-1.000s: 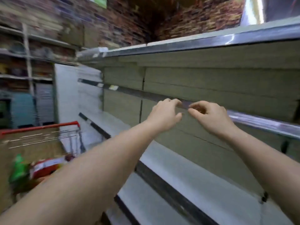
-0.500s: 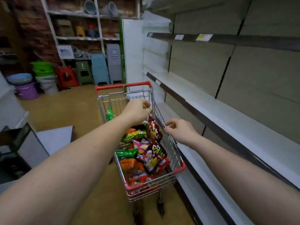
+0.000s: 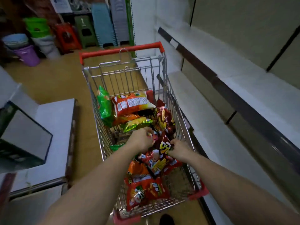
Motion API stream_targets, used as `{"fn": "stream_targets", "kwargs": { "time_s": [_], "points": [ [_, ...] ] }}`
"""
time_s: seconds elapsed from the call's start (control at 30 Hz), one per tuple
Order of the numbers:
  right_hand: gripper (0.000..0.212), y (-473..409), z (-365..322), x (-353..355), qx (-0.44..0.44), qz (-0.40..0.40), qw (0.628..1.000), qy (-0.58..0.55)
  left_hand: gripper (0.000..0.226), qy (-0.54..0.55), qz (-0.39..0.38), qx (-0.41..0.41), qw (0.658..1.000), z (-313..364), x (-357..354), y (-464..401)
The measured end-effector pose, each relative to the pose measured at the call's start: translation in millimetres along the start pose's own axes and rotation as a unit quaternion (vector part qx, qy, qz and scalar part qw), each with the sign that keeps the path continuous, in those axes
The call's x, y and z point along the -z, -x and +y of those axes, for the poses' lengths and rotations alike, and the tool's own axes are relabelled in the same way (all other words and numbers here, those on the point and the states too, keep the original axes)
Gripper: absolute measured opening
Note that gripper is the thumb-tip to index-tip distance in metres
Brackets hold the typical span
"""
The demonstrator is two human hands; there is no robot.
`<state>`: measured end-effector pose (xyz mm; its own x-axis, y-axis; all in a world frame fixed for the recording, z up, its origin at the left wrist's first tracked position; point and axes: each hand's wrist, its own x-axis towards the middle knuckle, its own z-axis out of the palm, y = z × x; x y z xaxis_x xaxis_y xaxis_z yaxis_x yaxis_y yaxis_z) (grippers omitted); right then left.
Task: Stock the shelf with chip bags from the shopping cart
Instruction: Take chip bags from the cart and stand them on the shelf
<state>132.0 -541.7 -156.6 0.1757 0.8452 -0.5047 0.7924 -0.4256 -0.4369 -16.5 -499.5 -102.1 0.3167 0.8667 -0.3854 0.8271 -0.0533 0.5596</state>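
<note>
Both hands' grip now clutches the dark red chip bag inside the cart.

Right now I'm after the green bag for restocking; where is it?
Head view: green bag stands at the shopping cart's far left, beside an orange bag.

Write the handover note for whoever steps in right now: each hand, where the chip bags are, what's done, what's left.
Left hand: down in the shopping cart, fingers curled on a small bag.
Right hand: grips the edge of the dark red chip bag.
Remaining chip bags all lie in the cart.
Shelf on the right: no bags on the visible part.
Done: nothing shelved in view.
Left: lift bags out and stock the shelf.
</note>
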Motion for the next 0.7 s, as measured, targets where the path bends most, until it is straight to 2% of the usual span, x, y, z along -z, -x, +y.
{"fn": "stream_targets", "kwargs": {
  "time_s": [0.17,0.3,0.4,0.53,0.63,0.7],
  "points": [
    [0.058,-62,0,-27,0.072,-0.036,0.987,0.142,0.035,-0.009,-0.050,0.062,0.997,-32,-29,-43],
    [0.068,-96,-7,-45,0.162,-0.068,0.944,0.280,0.035,-0.023,-0.072,0.068,0.995,-50,-39,-70],
    [0.071,-113,-5,-53,0.127,-0.086,0.929,0.337,0.036,-0.021,-0.096,0.067,0.993,-61,-45,-85],
    [0.071,-113,-1,-61,0.143,-0.039,0.878,0.455,0.037,-0.017,-0.133,0.077,0.988,-72,-52,-92],
    [0.052,-114,-4,-57,0.169,-0.038,0.853,0.493,0.039,-0.016,-0.143,0.077,0.987,-72,-49,-97],
    [0.038,-114,-5,-49,0.177,-0.052,0.851,0.492,0.039,-0.007,-0.147,0.078,0.986,-70,-45,-98]
  ]
}}
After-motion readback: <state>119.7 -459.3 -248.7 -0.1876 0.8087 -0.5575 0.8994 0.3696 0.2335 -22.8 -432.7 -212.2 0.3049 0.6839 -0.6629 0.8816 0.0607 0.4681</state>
